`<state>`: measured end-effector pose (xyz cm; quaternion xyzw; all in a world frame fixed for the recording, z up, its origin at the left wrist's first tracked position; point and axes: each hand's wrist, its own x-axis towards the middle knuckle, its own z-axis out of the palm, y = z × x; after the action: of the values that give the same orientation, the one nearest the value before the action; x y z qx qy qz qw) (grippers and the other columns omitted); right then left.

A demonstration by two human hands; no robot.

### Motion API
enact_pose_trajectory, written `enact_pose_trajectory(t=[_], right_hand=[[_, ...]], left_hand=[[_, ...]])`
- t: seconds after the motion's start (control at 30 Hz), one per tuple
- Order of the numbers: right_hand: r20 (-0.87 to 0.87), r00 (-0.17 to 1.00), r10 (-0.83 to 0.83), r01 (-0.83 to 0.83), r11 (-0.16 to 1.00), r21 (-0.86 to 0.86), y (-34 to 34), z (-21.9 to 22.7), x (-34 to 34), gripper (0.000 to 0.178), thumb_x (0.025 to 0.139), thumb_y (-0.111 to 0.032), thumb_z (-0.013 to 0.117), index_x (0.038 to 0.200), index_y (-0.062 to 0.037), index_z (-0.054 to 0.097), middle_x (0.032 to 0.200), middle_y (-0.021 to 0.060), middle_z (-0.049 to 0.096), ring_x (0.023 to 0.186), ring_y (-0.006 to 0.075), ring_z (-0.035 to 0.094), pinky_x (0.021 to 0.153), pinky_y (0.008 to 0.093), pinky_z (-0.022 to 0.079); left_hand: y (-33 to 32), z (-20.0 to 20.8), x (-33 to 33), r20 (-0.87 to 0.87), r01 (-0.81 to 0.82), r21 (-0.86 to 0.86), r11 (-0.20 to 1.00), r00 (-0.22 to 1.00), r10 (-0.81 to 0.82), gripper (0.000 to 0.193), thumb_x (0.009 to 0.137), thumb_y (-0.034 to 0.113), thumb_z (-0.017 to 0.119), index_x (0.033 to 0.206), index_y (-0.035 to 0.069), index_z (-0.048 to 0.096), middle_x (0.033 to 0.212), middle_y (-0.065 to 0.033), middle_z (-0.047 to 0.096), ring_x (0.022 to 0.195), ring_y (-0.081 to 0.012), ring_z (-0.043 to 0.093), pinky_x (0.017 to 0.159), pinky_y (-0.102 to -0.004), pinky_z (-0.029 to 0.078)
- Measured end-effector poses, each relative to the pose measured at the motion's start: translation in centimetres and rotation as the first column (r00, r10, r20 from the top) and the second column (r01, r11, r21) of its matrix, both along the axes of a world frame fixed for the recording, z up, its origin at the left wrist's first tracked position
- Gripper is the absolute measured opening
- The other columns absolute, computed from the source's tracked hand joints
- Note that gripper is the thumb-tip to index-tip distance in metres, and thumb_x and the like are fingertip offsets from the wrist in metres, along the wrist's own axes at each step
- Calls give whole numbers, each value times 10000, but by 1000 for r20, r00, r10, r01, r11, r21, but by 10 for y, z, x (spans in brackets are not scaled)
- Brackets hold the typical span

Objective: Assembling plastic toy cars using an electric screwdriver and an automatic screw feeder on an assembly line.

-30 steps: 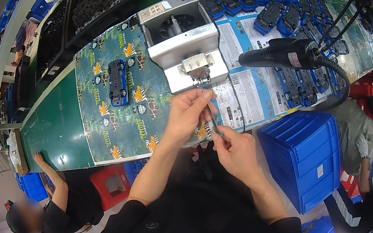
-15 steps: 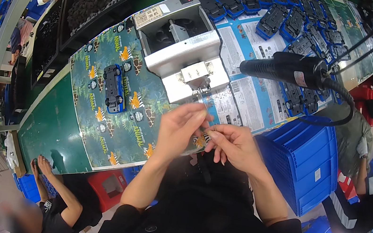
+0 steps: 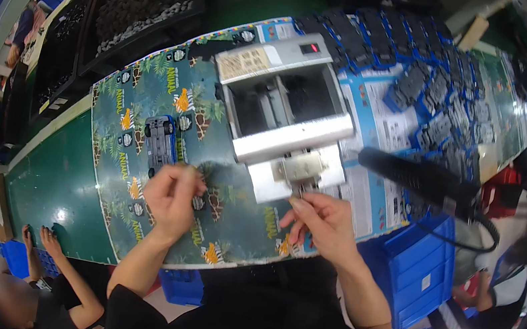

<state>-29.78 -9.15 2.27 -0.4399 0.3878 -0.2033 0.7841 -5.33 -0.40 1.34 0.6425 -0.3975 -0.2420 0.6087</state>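
My left hand is loosely closed, its fingers curled at the near end of an upturned toy car with a dark underside and blue body. Whether it touches the car or holds anything small is hidden. My right hand pinches thumb and forefinger together at the front lip of a silver metal feeder machine. Anything between those fingertips is too small to make out. The machine has an open two-part bin on top and a pale block at its front. To its right hangs a black power screwdriver with a cable.
Several upturned blue toy cars crowd the far right of the table. Trays of small dark parts stand at the far left. A blue crate is below the table's right edge. Another person's hands rest near the left table edge.
My left hand has parted from the right and moved left to the toy car. My right hand stays by the feeder's front. The whole view has shifted, with the machine now lower and further right.
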Motion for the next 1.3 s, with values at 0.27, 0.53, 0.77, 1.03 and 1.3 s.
enact_pose_trajectory(t=[0.27,0.53,0.77,1.03,1.3], right_hand=[[-222,975,9,15,994,106,16,2,-20,234,986,-106,569,1112,81,632,761,131,699,528,106,624,472,195,475],[-270,963,-19,26,999,22,1,2,-13,128,943,-29,617,868,59,674,728,113,693,498,105,597,447,202,451],[-323,930,176,-159,984,79,10,16,-31,186,946,-5,597,1105,61,670,777,118,711,584,98,640,505,196,488],[-310,940,142,-138,990,35,-5,22,-19,148,950,-22,605,1036,73,679,759,108,707,576,98,644,489,197,481],[-342,920,193,-172,981,91,15,18,-38,141,937,-32,630,1029,58,687,763,94,709,583,85,644,495,193,480]], left_hand=[[-8,-25,2,465,495,-93,864,789,-402,185,723,76,795,801,27,636,651,-69,595,525,-215,580,474,-296,448],[-11,-26,9,402,511,-40,858,795,-454,194,711,94,815,761,44,635,628,-45,574,515,-187,572,472,-288,456],[-11,-26,11,305,507,-13,862,823,-479,193,726,91,811,784,37,635,636,-59,589,517,-199,580,475,-298,464],[-11,-27,9,287,498,1,867,831,-477,184,729,74,802,798,37,636,651,-67,603,530,-215,593,476,-305,465],[-11,-27,8,289,493,-3,870,833,-471,184,732,75,800,797,41,631,654,-71,606,537,-220,598,483,-306,467]])
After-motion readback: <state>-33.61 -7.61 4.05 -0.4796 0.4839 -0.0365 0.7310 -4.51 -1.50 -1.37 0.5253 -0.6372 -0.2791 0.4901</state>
